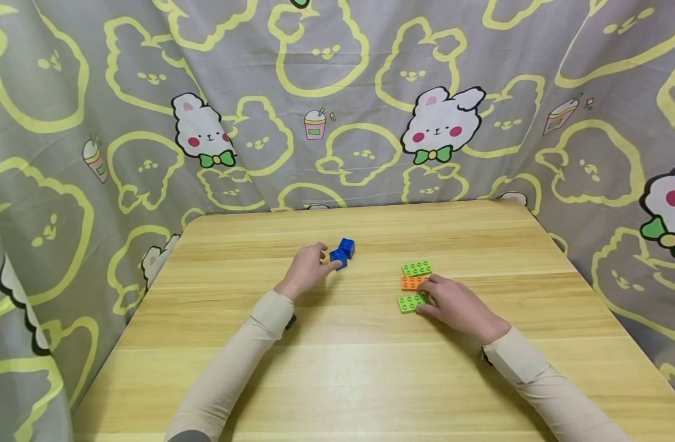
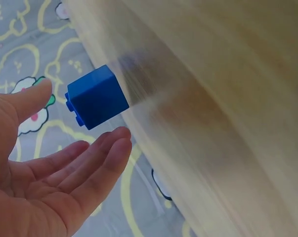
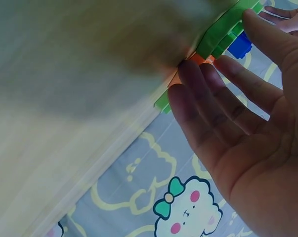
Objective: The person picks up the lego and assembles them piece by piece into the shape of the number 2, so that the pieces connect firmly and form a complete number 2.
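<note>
Two blue toy building bricks stand together on the wooden table. My left hand (image 1: 306, 269) is at the nearer blue brick (image 2: 97, 96), thumb on one side and fingers on the other, with gaps showing in the left wrist view. The farther blue brick (image 1: 347, 246) touches or nearly touches it. To the right, my right hand (image 1: 459, 305) reaches over the near green brick (image 1: 408, 303), its thumb at the brick's near edge. Its extended fingers overlap the orange brick (image 1: 409, 283), which lies just beyond. A second green brick (image 1: 417, 268) lies farthest back in that row.
The light wooden table (image 1: 337, 380) reaches back to a grey curtain (image 1: 365, 55) with yellow outlines and white cartoon animals. The curtain also hangs along the left and right sides.
</note>
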Demonstrator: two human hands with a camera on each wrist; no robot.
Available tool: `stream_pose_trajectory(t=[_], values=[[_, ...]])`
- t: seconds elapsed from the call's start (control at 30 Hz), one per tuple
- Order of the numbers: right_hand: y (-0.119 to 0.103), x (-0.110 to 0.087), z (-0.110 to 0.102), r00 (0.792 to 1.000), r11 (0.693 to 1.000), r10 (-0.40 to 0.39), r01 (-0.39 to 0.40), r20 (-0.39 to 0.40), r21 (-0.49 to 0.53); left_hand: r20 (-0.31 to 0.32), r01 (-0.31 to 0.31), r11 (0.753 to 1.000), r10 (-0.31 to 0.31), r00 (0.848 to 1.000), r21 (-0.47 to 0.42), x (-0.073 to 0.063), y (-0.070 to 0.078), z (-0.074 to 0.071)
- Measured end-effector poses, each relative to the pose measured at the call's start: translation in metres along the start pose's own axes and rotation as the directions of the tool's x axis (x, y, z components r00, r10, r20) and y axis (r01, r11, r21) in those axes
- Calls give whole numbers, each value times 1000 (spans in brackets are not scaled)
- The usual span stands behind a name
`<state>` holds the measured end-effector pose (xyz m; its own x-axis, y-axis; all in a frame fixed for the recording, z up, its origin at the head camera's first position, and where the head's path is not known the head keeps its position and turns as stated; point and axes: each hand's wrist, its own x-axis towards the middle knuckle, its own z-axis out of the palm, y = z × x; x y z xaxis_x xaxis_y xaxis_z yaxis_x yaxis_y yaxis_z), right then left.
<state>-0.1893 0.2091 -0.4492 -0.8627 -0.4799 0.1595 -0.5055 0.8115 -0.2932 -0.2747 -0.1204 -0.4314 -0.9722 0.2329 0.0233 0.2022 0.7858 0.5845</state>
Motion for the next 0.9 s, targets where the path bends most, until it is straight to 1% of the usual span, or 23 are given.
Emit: stream_pose_trajectory(t=[0.2, 0.5, 0.73, 0.9], values=[[-1, 1, 2, 1000, 1000, 14, -14, 13, 1, 12, 2, 1000, -2, 1000, -1, 2, 2, 2], [-4, 1, 2, 1000, 1000, 16, -16, 17, 12, 38, -13, 998, 10, 999, 55, 4, 4, 6], [-9, 2, 3, 1000, 1000, 3, -3, 12, 21, 7, -50, 996, 49, 999, 77, 6, 4, 7], [-13, 4, 4, 1000, 999, -13, 13, 10, 33, 7, -45, 996, 45, 999, 71, 7, 3, 7]])
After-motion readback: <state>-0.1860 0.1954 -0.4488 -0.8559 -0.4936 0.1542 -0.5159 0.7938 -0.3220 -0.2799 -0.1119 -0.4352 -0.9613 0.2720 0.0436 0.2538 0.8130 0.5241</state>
